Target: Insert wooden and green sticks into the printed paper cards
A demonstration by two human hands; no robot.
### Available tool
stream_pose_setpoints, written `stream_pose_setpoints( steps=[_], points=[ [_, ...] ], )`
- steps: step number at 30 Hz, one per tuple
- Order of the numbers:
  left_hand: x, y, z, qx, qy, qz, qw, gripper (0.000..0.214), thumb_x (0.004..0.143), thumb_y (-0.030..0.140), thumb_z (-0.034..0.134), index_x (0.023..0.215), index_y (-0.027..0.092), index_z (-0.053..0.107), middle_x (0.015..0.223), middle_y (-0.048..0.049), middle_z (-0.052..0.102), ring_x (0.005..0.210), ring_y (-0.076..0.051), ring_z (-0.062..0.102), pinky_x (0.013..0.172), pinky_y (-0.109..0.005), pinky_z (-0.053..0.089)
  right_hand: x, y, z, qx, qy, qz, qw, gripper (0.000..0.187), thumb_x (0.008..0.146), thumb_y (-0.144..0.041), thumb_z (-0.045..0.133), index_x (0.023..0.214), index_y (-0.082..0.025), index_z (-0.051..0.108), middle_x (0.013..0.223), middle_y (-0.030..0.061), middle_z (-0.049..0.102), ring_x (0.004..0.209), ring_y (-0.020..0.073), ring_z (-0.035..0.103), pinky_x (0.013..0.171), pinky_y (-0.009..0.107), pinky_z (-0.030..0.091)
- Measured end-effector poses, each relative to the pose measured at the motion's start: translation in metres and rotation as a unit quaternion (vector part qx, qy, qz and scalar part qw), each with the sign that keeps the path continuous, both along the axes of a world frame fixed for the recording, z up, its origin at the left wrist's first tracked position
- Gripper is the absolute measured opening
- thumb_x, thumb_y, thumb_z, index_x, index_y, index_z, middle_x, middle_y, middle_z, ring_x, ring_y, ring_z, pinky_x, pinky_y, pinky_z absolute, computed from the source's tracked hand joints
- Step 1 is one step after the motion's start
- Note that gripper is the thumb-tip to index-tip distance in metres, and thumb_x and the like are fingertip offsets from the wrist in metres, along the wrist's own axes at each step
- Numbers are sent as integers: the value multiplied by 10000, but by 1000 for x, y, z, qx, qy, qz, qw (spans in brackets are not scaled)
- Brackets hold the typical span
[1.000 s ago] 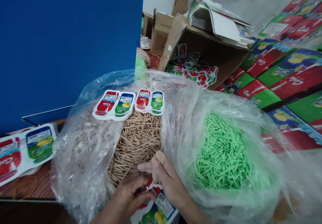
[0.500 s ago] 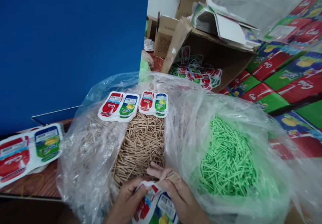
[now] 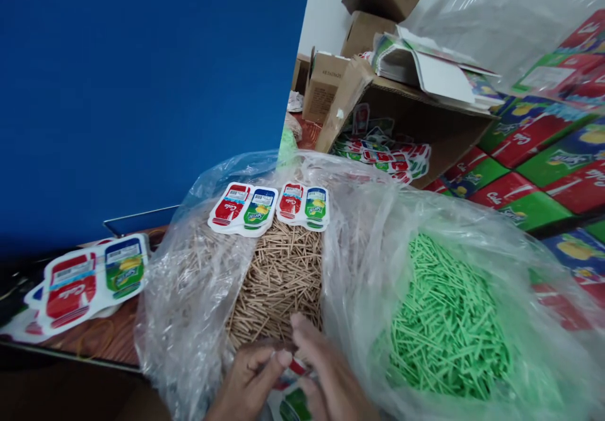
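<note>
My left hand [image 3: 253, 377] is closed, thumb against curled fingers, at the upper edge of a printed cola-and-Sprite card packet [image 3: 293, 402]. Most of that packet is hidden beneath my hands. My right hand [image 3: 331, 377] lies along the packet's right side, fingers stretched forward and thumb apart; no sticks show in it. Just beyond my hands, thin brown sticks [image 3: 278, 276] fill a clear plastic bag [image 3: 184, 307]. Two stacks of similar packets, a left stack [image 3: 243, 209] and a right stack [image 3: 303, 206], rest at the far side of the brown sticks.
Green sticks [image 3: 449, 320] fill a plastic bag on the right. More printed packets [image 3: 94, 276] lie on the wooden surface at left, beside a blue panel [image 3: 142, 80]. Behind stand an open carton [image 3: 454, 134] of packets and stacked printed boxes [image 3: 543, 156].
The brown sticks pinched in my right hand no longer show, and its fingers have straightened over the packet. My hands sit lower on the packet. The whole view has shifted slightly.
</note>
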State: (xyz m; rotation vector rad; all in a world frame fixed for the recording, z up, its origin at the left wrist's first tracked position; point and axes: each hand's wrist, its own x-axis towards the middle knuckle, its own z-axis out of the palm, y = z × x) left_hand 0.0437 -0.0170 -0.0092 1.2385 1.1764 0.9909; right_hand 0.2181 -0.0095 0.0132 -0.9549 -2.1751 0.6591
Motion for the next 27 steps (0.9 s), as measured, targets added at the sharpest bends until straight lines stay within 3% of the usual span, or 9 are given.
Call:
stream_pose_setpoints(
  steps=[2,5,11,13,17,20,22,25,27],
  points=[
    [-4,3,2,32,7,0,999,538,872,564,472,581,173,699,569,-13,607,566,-141,534,569,-207,436,0,1,-2,52,-48,35,997,561,953,-199,431,1481,-212,241,1386,92,532,1270,217,500,1032,337,449],
    [-11,4,4,23,6,5,1000,429,888,505,487,783,206,776,712,-36,720,635,-164,602,638,-219,475,-1,2,-2,72,-48,10,996,481,947,-158,405,1422,-203,343,1356,98,561,1235,197,535,1014,316,464],
    [-12,3,8,86,25,-33,995,279,901,318,508,966,282,777,912,-36,776,797,-189,674,797,-248,483,-5,5,19,-17,-56,4,998,200,882,-146,547,1053,-209,630,1171,75,674,1131,185,606,984,273,480],
    [-11,5,7,87,11,-24,996,275,891,339,520,945,282,784,932,-44,778,861,-209,685,832,-263,482,-2,5,23,-58,-23,3,998,196,866,-185,585,1040,-237,660,1185,58,672,1139,194,603,995,282,469],
    [-12,10,0,-49,-72,112,990,361,803,525,596,839,233,804,894,-72,784,834,-249,704,762,-292,535,7,-5,10,-181,141,-141,963,320,920,-339,524,1230,-292,588,1233,52,657,1105,189,631,941,272,501],
    [-10,13,-3,-140,-148,156,967,450,721,604,653,858,199,794,901,-78,781,834,-259,707,761,-309,547,6,-17,-9,-257,210,-239,913,340,879,-446,573,1139,-237,642,1057,68,732,923,194,700,797,237,557],
    [-5,12,1,-156,-191,141,959,573,588,648,734,918,182,775,868,-81,781,786,-260,709,707,-307,556,-1,-24,-19,-274,223,-283,892,324,865,-487,575,987,-206,682,846,51,752,718,177,706,642,212,566],
    [8,10,9,-215,-221,112,945,649,411,581,852,891,158,743,717,-62,766,612,-234,693,568,-282,544,-16,-33,-27,-199,199,-377,882,344,883,-510,528,848,-206,685,691,23,716,597,162,669,572,213,549],
    [17,9,12,-287,-206,118,928,514,454,527,863,781,162,710,604,-30,733,526,-205,665,535,-266,528,-26,-37,-33,-106,158,-433,881,348,895,-509,509,846,-219,696,713,26,727,649,172,687,656,235,560]
  ],
)
